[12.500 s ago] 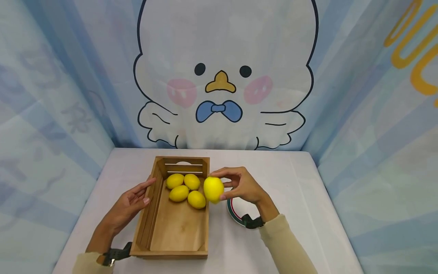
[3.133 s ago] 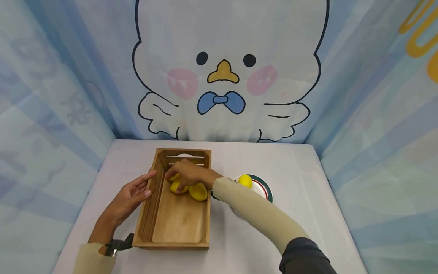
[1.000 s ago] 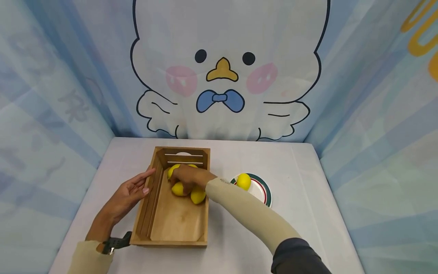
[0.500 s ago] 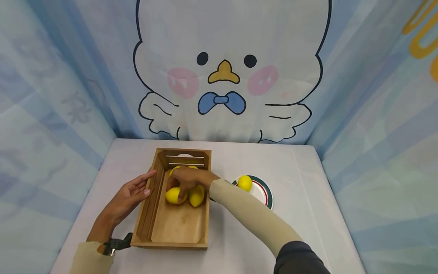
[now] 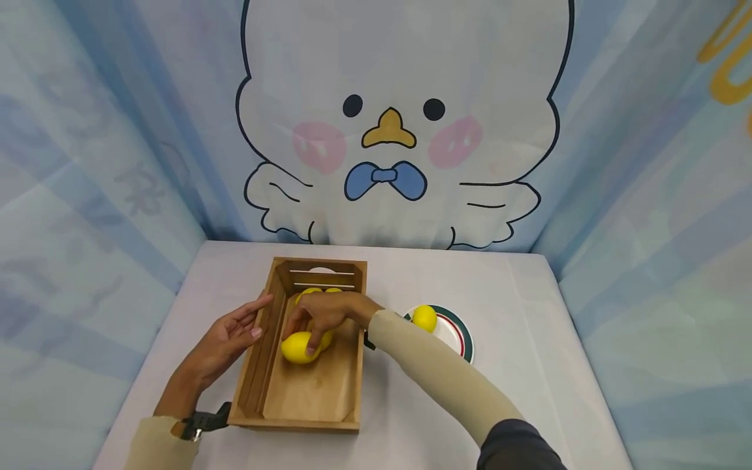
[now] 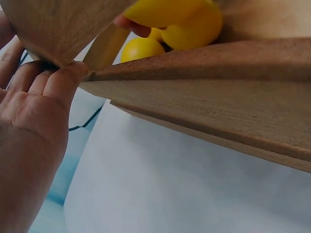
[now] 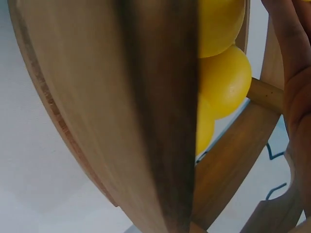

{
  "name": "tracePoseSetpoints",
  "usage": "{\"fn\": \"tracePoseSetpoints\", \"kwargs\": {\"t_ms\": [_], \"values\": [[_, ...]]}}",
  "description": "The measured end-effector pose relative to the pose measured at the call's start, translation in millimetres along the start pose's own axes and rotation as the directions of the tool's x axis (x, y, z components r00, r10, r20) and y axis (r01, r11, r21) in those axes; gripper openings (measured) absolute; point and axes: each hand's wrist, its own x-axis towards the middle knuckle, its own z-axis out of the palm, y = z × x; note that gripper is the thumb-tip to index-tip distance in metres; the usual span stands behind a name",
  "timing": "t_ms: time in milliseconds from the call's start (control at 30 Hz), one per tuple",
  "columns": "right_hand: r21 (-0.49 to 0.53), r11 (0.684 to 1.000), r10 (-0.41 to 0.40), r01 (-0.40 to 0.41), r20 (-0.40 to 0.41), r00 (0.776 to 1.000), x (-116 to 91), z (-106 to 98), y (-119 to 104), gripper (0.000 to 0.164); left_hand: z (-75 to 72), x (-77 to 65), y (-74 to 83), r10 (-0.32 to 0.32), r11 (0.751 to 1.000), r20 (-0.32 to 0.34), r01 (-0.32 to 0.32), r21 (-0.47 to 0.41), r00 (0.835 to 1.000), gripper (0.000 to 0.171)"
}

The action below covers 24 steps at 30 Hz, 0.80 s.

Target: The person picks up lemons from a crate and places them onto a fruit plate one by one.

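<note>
My right hand (image 5: 326, 313) reaches over the right wall of a wooden crate (image 5: 311, 403) and grips a yellow lemon (image 5: 296, 350) between thumb and fingers, inside the crate's left middle. Other lemons (image 5: 333, 290) sit behind and beside it, partly covered by that hand. In the right wrist view several lemons (image 7: 228, 82) show past the crate wall. The fingers of my left hand (image 5: 220, 346) rest against the outside of the crate's left wall, fairly straight. The left wrist view shows this palm (image 6: 34, 111) beside the slats, with lemons (image 6: 194, 26) beyond.
Right of the crate, a white plate (image 5: 465, 339) with a green and red rim carries one lemon (image 5: 425, 318); my right sleeve (image 5: 435, 365) crosses above its near side. White cloth (image 5: 511, 391) covers the table. Printed curtains (image 5: 388, 222) enclose the back and sides.
Compared with the oldest frame, the lemon once in my right hand is on the plate. That hand has since gone into the crate and shifted another lemon leftward and nearer. My left hand stays at the wall.
</note>
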Motion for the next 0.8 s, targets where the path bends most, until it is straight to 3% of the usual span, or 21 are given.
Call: {"fn": "tracePoseSetpoints", "kwargs": {"t_ms": [333,600,800], "values": [[-0.058,0.996,-0.066,0.065,-0.020,0.998,-0.5,3.9,-2.0,0.054,-0.6,-0.2,0.0,0.002,1.000,-0.001,-0.002,-0.016,1.000,0.065],[-0.213,0.974,-0.089,0.076,-0.048,0.995,-3.1,5.9,-7.8,0.054,-1.6,-0.1,-0.4,-0.001,0.998,0.007,0.001,-0.059,1.000,0.064],[-0.215,0.974,-0.090,0.071,-0.083,0.992,-12.1,6.3,-15.3,0.054,-2.4,-1.7,-0.2,-0.008,0.998,0.006,0.009,-0.062,1.000,0.064]]}}
